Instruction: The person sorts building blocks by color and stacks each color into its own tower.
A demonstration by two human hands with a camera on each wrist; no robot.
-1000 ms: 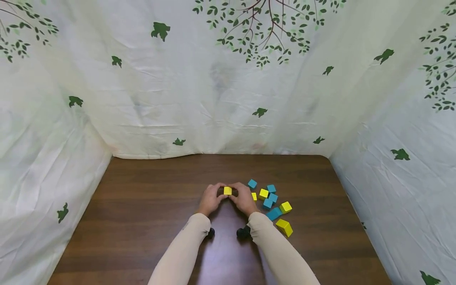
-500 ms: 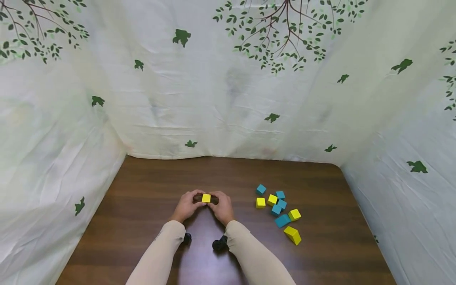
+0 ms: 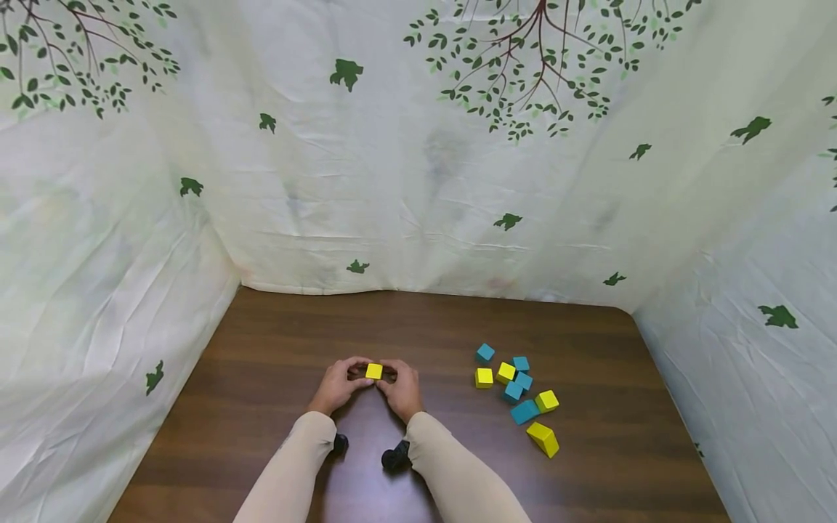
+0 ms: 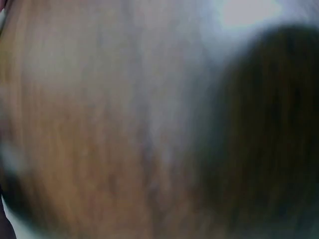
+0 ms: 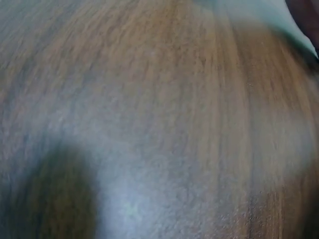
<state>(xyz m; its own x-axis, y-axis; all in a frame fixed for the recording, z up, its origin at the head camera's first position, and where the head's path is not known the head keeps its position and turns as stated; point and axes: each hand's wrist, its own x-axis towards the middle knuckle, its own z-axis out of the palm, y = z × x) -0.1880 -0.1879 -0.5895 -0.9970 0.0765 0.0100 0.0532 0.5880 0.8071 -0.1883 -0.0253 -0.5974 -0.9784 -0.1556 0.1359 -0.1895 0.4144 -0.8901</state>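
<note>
Between my two hands, left of the loose blocks, is a yellow block (image 3: 374, 371). My left hand (image 3: 335, 385) holds its left side with thumb and index finger bent towards it. From the other side my right hand (image 3: 402, 390) grips it in the same way, fingertips meeting those of the left hand around the block. Both wrist views are blurred and take in mostly brown table top; only a sliver of hand shows at the edge of each, and the block is outside them.
Right of the hands lie loose blocks: a yellow cube (image 3: 484, 378), a blue cube (image 3: 484, 353), a longer blue block (image 3: 525, 412), a yellow wedge-like block (image 3: 543, 439) and several others. A leaf-print white cloth (image 3: 405, 181) hangs around the wooden table (image 3: 608, 436).
Both hands have moved left, away from the loose blocks, with the yellow block between them; in the last half second they barely move. The head view has shifted slightly.
</note>
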